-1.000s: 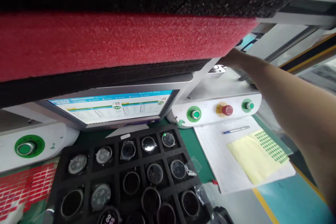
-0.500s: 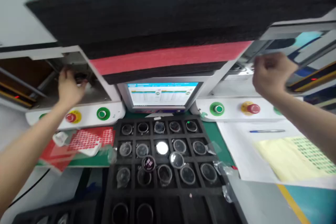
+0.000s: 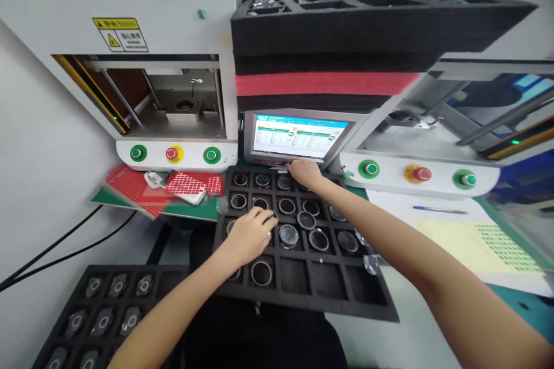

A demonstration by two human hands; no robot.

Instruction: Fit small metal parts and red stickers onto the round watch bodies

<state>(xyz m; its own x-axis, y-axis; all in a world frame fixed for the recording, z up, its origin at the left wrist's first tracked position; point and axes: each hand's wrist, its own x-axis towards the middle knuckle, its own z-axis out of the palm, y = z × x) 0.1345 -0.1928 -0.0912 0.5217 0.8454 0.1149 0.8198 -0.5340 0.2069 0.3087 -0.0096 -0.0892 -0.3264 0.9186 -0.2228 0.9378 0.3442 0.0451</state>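
Observation:
A black foam tray (image 3: 311,301) divided into cells holds several round, glass-faced watch bodies (image 3: 261,273). My left hand (image 3: 249,236) is over the tray's left-middle cells, its fingers closed on a dark round watch body (image 3: 270,217) with small pinkish marks. At the back row my right hand (image 3: 305,174) bends down with curled fingers; whatever they grip is hidden. To the right of my left hand, a clear-faced watch body (image 3: 306,219) lies across the cell dividers.
Two white machines with open bays (image 3: 184,109) flank a screen (image 3: 298,135). Stacked foam trays (image 3: 329,29) overhang it. A second tray (image 3: 162,282) sits lower left. Red label sheets (image 3: 138,187) lie left; a pen (image 3: 439,210) and yellow sheet (image 3: 454,242) lie right.
Both hands have come out of the machine bays and down to the tray. My left hand now grips the dark watch body that lay across the cells. The view has shifted.

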